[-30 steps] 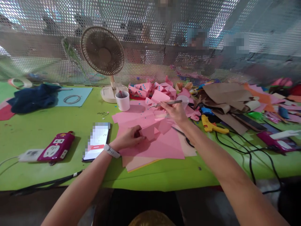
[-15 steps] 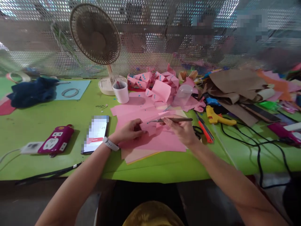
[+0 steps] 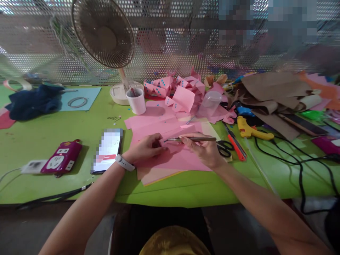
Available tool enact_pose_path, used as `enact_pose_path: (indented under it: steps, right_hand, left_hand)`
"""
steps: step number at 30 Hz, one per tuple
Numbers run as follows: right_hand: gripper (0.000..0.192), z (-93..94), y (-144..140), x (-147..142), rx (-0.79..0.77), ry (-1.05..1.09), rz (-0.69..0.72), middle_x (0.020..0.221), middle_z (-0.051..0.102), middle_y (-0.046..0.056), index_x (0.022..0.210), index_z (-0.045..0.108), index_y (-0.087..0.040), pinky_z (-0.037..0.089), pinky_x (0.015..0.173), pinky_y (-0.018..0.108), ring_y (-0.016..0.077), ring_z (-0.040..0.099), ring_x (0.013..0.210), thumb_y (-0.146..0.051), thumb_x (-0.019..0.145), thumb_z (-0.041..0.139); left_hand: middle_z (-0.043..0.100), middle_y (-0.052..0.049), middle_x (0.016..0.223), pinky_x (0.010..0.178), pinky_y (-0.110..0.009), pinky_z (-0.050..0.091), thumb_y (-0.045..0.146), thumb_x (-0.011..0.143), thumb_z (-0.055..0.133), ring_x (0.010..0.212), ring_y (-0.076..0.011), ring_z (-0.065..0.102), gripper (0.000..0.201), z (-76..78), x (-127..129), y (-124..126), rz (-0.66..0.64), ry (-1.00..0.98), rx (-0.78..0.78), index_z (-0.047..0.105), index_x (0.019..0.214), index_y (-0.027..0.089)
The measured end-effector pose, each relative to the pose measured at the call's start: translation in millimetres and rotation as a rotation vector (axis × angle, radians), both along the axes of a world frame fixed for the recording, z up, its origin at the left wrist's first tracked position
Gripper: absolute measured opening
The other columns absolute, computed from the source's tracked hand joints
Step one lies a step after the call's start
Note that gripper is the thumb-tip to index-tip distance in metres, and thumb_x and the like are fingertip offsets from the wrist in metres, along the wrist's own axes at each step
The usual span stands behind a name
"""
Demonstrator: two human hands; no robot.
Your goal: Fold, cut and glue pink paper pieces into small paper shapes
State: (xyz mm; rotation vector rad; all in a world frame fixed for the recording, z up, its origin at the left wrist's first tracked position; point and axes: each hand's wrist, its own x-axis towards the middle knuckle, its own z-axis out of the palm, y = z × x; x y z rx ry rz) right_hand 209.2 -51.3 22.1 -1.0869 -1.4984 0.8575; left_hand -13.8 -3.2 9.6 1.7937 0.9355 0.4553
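Meanwhile, the right hand (image 3: 205, 150) is pinching tweezers (image 3: 190, 139) over the folded pink paper (image 3: 172, 145) that the left hand (image 3: 145, 150) is gripping; finished dotted pieces (image 3: 170, 88) are piling up beyond, with blank sheets (image 3: 170, 163) still waiting.

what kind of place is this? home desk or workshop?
Most likely a shared craft workshop, not a home desk. The right hand holds tweezers over pink paper sheets, a pile of folded pink paper pieces sits beyond, and a yellow glue gun lies on the green table.

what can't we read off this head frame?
- Tweezers tip: too small to tell whether it carries anything.
- Phone screen: blurred out.
- Folded pink piece: partly hidden under left hand.
- Behind the perforated screen: blurred.
- Right hand fingers' grip: seen from behind.
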Motion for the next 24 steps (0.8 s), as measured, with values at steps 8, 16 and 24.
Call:
enact_pose_path:
  steps: [8,16,24]
  right_hand:
    - [0.015,-0.7,-0.2,-0.9,-0.002,0.008,0.004,0.085,0.075,0.003,0.091,0.076,-0.025,0.060,0.067,0.031,0.0174,0.069,0.076,-0.036,0.082,0.069]
    - [0.014,0.2,-1.4,-2.7,0.019,-0.020,-0.009,0.086,0.075,0.003,0.090,0.076,-0.025,0.060,0.068,0.032,0.0181,0.070,0.077,-0.034,0.082,0.069]
    - [0.014,-2.6,-0.3,-0.9,0.021,-0.029,-0.010,0.086,0.075,0.003,0.092,0.076,-0.026,0.060,0.066,0.030,0.0175,0.070,0.076,-0.034,0.082,0.069]
  left_hand:
    - [0.058,0.002,0.061,0.047,-0.022,0.037,0.042,0.083,0.064,0.053,-0.0120,0.056,0.028,-3.3,-1.7,0.9,0.004,0.009,0.083,0.050,0.087,0.017]
    - [0.058,0.002,0.061,0.047,-0.022,0.038,0.042,0.084,0.063,0.052,-0.0117,0.056,0.028,-0.8,-0.7,0.1,0.004,0.025,0.066,0.051,0.088,0.017]
    - [0.059,0.001,0.061,0.046,-0.022,0.039,0.042,0.084,0.063,0.053,-0.0118,0.056,0.029,-1.5,-0.2,0.2,-0.002,0.010,0.046,0.051,0.089,0.016]
